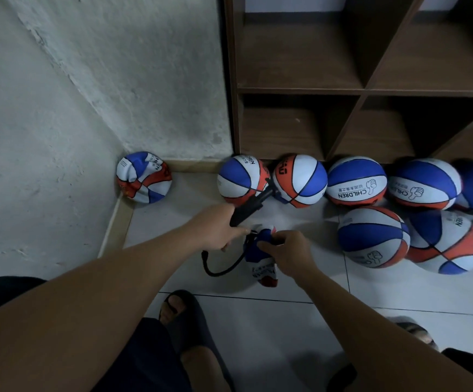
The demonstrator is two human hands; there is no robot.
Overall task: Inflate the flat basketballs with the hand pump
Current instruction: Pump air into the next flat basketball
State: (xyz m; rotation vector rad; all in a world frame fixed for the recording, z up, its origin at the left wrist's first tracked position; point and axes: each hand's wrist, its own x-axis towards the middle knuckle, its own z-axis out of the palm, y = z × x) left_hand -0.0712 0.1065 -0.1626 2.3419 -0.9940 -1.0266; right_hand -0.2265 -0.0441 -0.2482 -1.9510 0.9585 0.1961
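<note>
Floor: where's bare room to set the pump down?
Bare tile between the crumpled ball in the wall corner and the leftmost round ball; also the tiles in front of the flat ball being held. Crowded right, where inflated balls cluster below the shelf.

Bare floor tiles [190, 193] left of the hands; inflated balls [371, 239] crowd the right
</note>
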